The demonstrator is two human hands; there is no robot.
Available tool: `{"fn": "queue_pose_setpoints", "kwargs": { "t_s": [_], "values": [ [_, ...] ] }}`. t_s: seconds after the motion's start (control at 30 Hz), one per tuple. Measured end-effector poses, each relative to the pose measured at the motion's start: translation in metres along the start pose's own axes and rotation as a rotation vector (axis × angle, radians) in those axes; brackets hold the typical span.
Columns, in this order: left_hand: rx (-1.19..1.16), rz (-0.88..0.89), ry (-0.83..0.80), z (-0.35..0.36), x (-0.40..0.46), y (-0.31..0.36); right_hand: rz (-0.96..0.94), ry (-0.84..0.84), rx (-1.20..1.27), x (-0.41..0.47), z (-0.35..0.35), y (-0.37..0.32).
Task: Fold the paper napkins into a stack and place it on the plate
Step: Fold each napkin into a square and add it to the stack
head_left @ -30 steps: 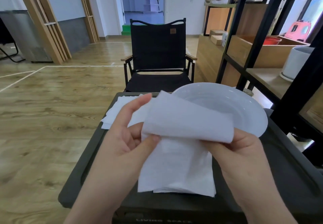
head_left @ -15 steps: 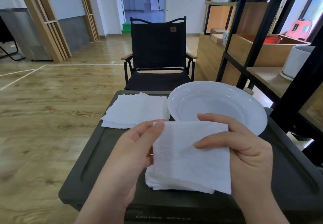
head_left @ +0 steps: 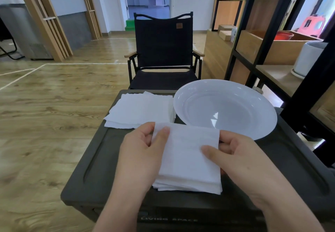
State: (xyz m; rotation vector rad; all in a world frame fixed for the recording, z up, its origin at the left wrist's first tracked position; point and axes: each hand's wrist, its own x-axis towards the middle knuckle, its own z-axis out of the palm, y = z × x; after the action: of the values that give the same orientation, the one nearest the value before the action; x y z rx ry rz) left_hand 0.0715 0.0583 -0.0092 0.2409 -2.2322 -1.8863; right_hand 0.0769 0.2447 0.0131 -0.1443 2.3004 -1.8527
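A stack of folded white napkins [head_left: 188,161] lies on the dark box top [head_left: 101,173] near its front edge. My left hand [head_left: 139,152] grips the stack's left edge, thumb on top and fingers curled under. My right hand [head_left: 243,161] grips the right edge the same way, thumb pressed on the top sheet. A second pile of flat white napkins [head_left: 139,110] lies at the back left of the box. The empty white plate [head_left: 226,108] sits at the back right, just beyond the folded stack.
A black folding chair [head_left: 163,54] stands right behind the box. A black metal shelf [head_left: 272,38] with wooden boards, a white pot [head_left: 308,58] and a red bowl [head_left: 283,35] rises on the right. Wooden floor [head_left: 45,123] spreads to the left.
The top napkin went from half-lifted to folded flat on the stack. Both hands moved down from holding the sheet up to gripping the stack's two side edges.
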Motion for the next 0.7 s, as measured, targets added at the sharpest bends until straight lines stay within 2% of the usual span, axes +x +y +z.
{"fn": "queue_pose_setpoints", "kwargs": {
  "t_s": [0.13, 0.23, 0.33, 0.53, 0.7],
  "values": [
    [0.353, -0.022, 0.112, 0.002, 0.002, -0.005, 0.099, 0.182, -0.253, 0.004, 0.003, 0.007],
    [0.503, -0.019, 0.193, 0.0, 0.0, -0.001, 0.107, 0.27, -0.381, 0.004, 0.006, 0.009],
    [0.546, -0.018, 0.203, -0.006, 0.001, 0.001, 0.097, 0.335, -0.47, 0.005, 0.0, 0.01],
    [0.548, -0.055, 0.147, -0.005, 0.002, -0.001, 0.099, 0.264, -0.475, 0.01, 0.007, 0.015],
    [0.67, 0.121, 0.175, -0.006, 0.038, -0.005, 0.086, 0.315, -0.535, 0.012, 0.01, 0.013]
  ]
}}
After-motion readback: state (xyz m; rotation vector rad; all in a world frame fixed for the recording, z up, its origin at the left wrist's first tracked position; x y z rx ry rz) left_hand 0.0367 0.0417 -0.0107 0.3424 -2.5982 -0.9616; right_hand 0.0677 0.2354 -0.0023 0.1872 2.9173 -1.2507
